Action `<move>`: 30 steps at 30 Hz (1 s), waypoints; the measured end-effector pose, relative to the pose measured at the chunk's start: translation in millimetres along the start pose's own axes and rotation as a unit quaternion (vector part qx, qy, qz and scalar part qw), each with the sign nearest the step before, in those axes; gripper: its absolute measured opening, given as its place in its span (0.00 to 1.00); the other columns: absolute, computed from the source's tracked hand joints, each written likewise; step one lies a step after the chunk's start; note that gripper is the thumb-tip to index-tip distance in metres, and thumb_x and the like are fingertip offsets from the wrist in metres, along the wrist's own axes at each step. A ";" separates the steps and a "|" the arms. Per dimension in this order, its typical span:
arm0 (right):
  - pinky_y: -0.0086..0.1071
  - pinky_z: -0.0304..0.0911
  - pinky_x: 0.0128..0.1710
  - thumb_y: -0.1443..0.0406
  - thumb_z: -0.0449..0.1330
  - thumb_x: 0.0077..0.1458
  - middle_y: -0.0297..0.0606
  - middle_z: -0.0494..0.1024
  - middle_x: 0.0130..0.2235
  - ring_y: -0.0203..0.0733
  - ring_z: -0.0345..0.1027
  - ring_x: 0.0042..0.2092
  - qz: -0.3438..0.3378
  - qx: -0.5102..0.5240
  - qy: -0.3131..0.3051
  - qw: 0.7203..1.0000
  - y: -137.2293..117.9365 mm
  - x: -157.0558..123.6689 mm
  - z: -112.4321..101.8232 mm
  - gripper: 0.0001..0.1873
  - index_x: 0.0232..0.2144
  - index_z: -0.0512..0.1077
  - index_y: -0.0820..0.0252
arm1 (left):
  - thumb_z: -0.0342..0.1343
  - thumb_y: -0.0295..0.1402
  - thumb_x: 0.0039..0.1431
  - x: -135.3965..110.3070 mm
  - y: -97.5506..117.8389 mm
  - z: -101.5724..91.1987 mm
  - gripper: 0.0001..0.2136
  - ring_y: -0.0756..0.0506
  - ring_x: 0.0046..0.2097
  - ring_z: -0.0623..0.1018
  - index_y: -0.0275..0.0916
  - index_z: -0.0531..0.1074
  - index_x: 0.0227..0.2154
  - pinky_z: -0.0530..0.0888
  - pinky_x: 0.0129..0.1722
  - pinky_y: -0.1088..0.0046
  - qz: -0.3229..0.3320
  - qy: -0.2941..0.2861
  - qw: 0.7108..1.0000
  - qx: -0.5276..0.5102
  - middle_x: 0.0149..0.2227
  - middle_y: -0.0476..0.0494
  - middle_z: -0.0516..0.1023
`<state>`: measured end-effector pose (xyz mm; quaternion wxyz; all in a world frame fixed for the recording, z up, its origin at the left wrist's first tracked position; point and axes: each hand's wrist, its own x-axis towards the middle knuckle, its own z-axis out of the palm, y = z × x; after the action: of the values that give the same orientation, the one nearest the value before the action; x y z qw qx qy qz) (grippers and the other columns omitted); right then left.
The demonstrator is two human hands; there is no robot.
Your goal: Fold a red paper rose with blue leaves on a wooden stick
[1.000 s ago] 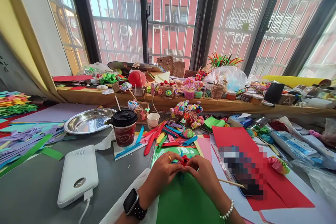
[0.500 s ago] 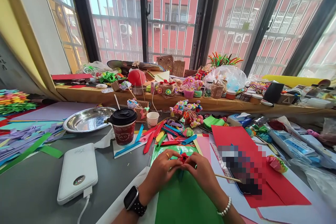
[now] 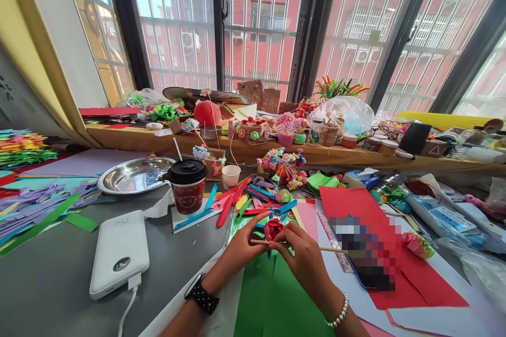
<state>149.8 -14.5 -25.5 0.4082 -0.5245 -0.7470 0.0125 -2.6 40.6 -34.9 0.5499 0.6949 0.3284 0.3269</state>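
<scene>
A red paper flower point(image 3: 272, 228) is between my two hands, above a green sheet point(image 3: 272, 297). Across its near side runs a thin wooden stick point(image 3: 331, 249), passing beneath my right fingers. My left hand point(image 3: 239, 246) curves round the left of the flower, index finger stretched along its far side, thumb against the stick near its left end. With thumb and fingers pinched, my right hand point(image 3: 302, 250) grips the stick and touches the flower's right edge. Blue paper tips point(image 3: 270, 254) show just below the flower. Whether stick and flower are joined is hidden.
Coloured paper strips point(image 3: 241, 200) lie beyond my hands. A lidded cup point(image 3: 186, 187), a metal plate point(image 3: 136, 176) and a white power bank point(image 3: 119, 254) are on the left. Red paper point(image 3: 427, 279), a phone point(image 3: 367, 268) and another paper flower point(image 3: 417, 244) lie right.
The red flower has turned up into fuller view. My left fingers have spread round it, and the stick now lies level across in front of it, its left end showing.
</scene>
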 end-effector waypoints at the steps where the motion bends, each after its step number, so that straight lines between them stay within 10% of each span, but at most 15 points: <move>1: 0.28 0.60 0.25 0.65 0.54 0.52 0.35 0.68 0.26 0.36 0.64 0.28 -0.006 -0.007 0.003 1.000 -1.0 0.0 0.0 0.06 0.25 0.68 0.60 | 0.58 0.32 0.44 -0.1 0.0 0.0 0.29 0.49 0.33 0.75 0.42 0.56 0.51 0.72 0.36 0.70 0.001 -0.006 1.000 -0.014 0.32 0.49 0.71; 30: 0.26 0.61 0.24 0.65 0.52 0.54 0.34 0.69 0.28 0.35 0.65 0.27 0.020 0.025 0.024 0.999 -1.0 -3.0 4.2 0.04 0.28 0.64 0.58 | 0.56 0.35 0.46 -7.7 15.9 14.0 0.20 0.47 0.36 0.74 0.38 0.60 0.43 0.72 0.37 0.70 0.041 0.092 0.994 -0.038 0.40 0.42 0.71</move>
<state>146.8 -15.6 -29.6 0.4390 -0.5294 -0.7255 0.0267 5.9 23.8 -22.6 0.5293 0.6537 0.3359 0.4238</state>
